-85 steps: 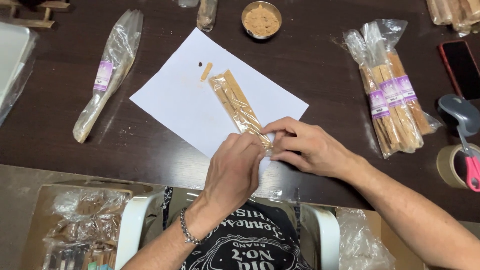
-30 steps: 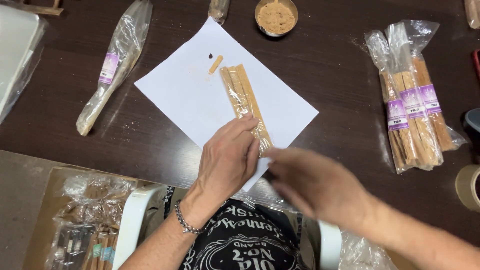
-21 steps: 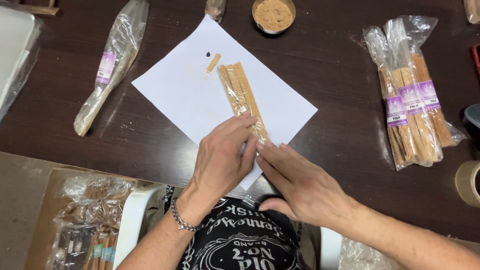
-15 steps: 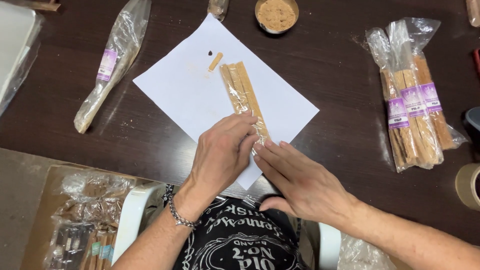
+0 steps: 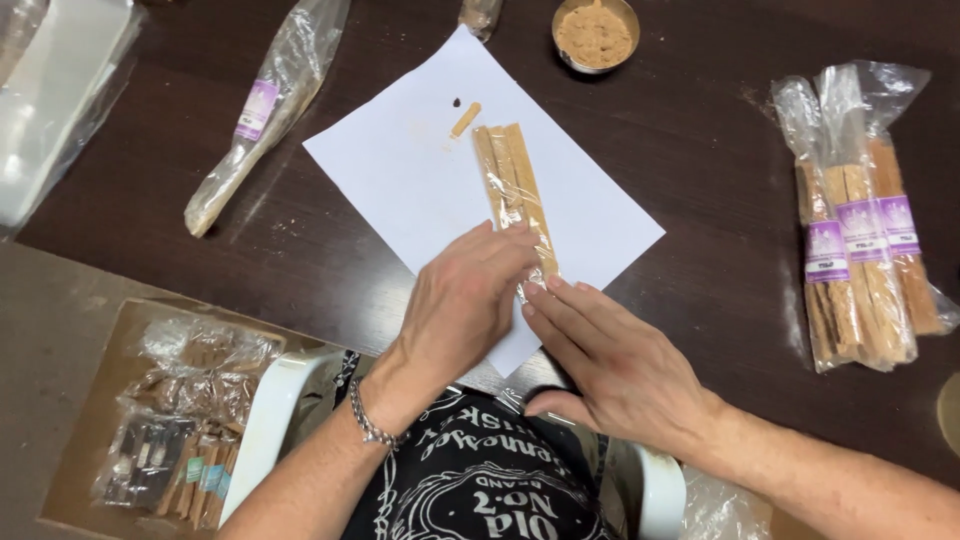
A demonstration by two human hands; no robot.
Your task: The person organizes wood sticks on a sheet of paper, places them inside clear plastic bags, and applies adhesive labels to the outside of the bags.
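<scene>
- Grip: your left hand (image 5: 470, 300) lies flat, palm down, fingers pressing the near end of the clear plastic sleeve of tan wooden sticks (image 5: 515, 195); nothing is clenched. Your right hand (image 5: 610, 355) is also flat and open, fingertips touching the same end from the other side. This reads as pinning the sleeve steady, in my judgement.
- Location: the sleeve lies lengthwise on the white paper sheet (image 5: 400, 170) on the dark wooden table (image 5: 700, 160), the far end pointing away from you.
- On the sheet beyond the sleeve: 1 short tan stick fragment (image 5: 465, 120) and a small dark speck beside it.
- Packages: a bundle of clear bags of sticks with purple rectangular labels (image 5: 860, 260) sits well to the right; 1 mostly empty clear bag with a purple label (image 5: 262, 110) lies to the left.
- A round metal bowl of tan powder (image 5: 597, 35) stands at the far edge.
</scene>
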